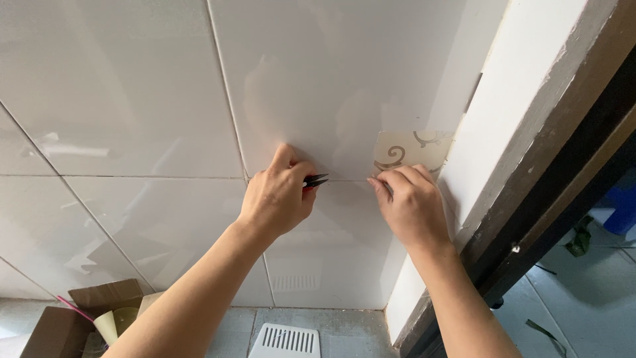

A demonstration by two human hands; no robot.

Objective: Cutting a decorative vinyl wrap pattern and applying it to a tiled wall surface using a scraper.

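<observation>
The small pliers point(316, 180), dark-jawed with a red grip showing, sit in your left hand point(278, 195), their tips lying along the horizontal grout line point(165, 176) of the white tiled wall point(132, 86). Your left hand is curled shut around the tool, thumb on top, knuckles close against the tile. Just to the right, your right hand point(412, 202) has its fingers pressed together, pinching a thin dark piece at the same grout line; it is too small to tell what it is. The two hands are near each other but apart. Directly above your right hand a cream sticker point(412, 150) with brown swirls is stuck to the tile, beside the wall corner. Further right runs a dark door frame point(563, 166). Down on the floor lie a cardboard box point(73, 318) and a white slotted grille point(286, 341).
</observation>
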